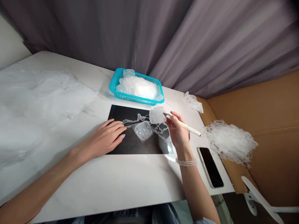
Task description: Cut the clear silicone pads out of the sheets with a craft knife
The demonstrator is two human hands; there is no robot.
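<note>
My left hand (109,137) lies with fingers stretched out on the left part of a black mat (130,146), fingertips at the end of a translucent, cut-out plastic strip (130,121). In my right hand (178,129) is a white pen-like tool (190,128) with a dark tip. Its tip points at a frosty, square-ish plastic piece (157,115), raised over the mat's far edge; whether my fingers also touch that piece, I cannot tell. Another square piece (143,131) with small dots lies on the mat, among the openwork scrap.
Behind the mat stands a blue basket (113,83) heaped with translucent pieces. Clear plastic sheets (42,109) cover the table's left side. To the right are a phone (211,168), a tangled heap of openwork scraps (230,141) and a small scrap (193,102). A grey curtain (105,31) hangs behind.
</note>
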